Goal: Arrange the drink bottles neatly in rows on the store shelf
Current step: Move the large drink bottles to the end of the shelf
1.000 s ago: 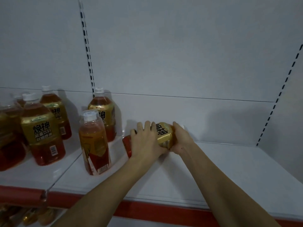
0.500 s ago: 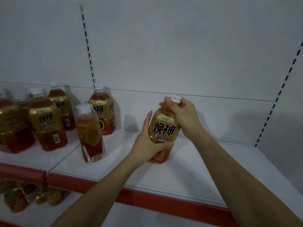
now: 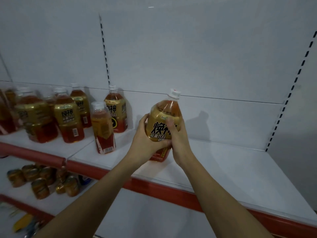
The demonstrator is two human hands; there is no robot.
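Both the left hand [image 3: 145, 143] and right hand [image 3: 178, 143] wrap their fingers around the gold-labelled, amber-filled plastic drink bottle [image 3: 162, 124], upright over the white metal shelf [image 3: 231, 169], probably heavy, slick and best gripped mid-label.

Your gold-labelled bottle [image 3: 162, 124] stands nearly upright, white cap on top, over the white shelf [image 3: 223, 169]. More amber bottles [image 3: 68, 117] stand loosely grouped at the left.
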